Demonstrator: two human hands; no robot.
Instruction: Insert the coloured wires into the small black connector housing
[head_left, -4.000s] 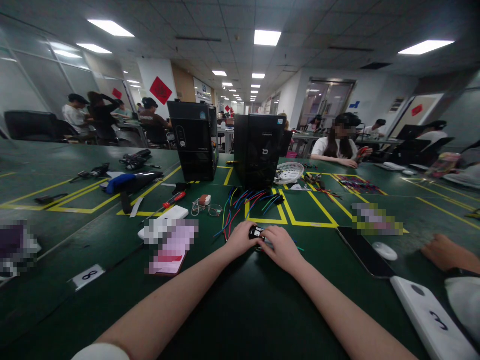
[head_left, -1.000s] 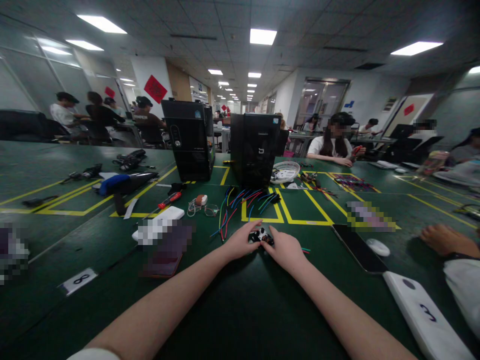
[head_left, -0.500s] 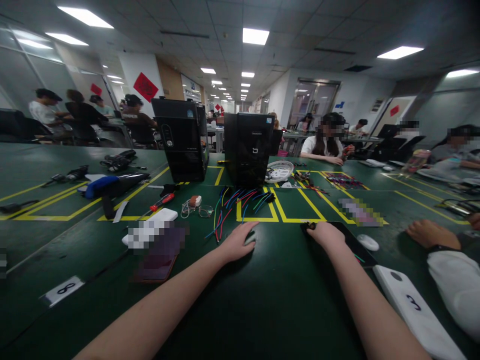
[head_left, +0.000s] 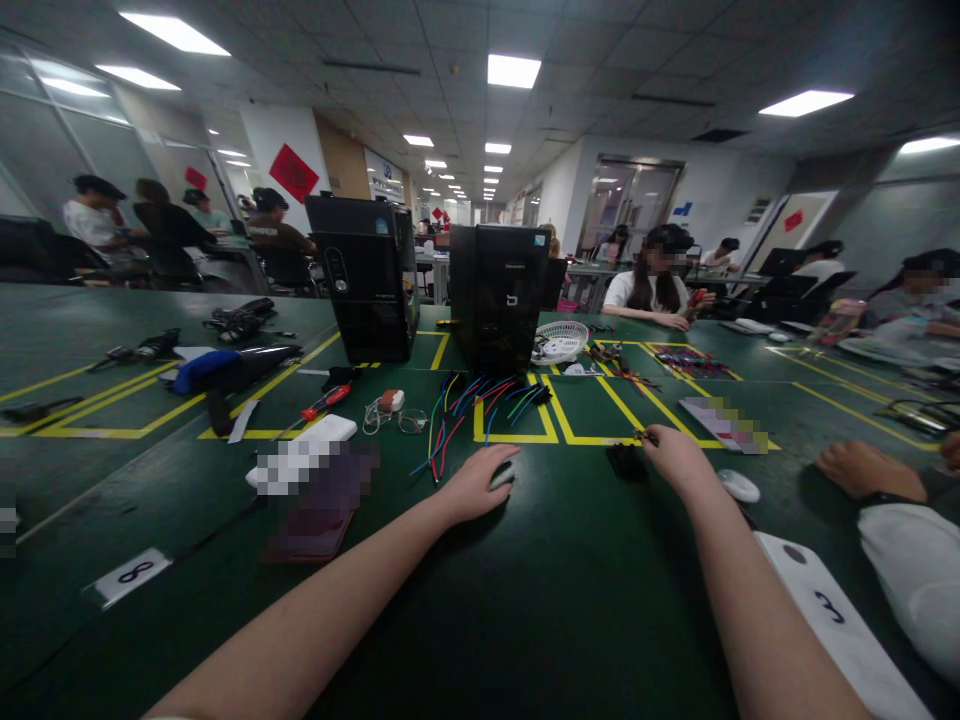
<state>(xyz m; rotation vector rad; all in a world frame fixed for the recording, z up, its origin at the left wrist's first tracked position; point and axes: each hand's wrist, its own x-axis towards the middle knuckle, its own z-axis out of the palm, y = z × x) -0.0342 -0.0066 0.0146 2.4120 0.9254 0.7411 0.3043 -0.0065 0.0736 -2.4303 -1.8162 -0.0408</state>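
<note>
My left hand [head_left: 480, 485] rests on the green table, fingers stretched forward and thumb apart. A pale grey-green patch shows between thumb and fingers; I cannot make out what it is. Beyond its fingertips lies a spread of coloured wires [head_left: 487, 395], red, blue, green and yellow. My right hand [head_left: 675, 458] is closed in a pinch at a small brownish thing [head_left: 646, 436], too small to name. Just below those fingertips sits a black object [head_left: 626, 461], its right side partly hidden by the hand. A white computer mouse [head_left: 739, 486] lies right of my right forearm.
Two black computer towers [head_left: 364, 290] [head_left: 499, 300] stand ahead. Eyeglasses [head_left: 411, 421], a red screwdriver [head_left: 326, 402], a white box [head_left: 304, 455] and a dark phone-like slab [head_left: 319, 515] lie left. A white basket [head_left: 561, 342] is behind. A neighbour's hand [head_left: 870, 470] rests at right.
My right hand has shifted right and slightly up, with the small brownish thing at its fingertips. Less of the black object shows beside my right forearm. My left hand stays nearly still.
</note>
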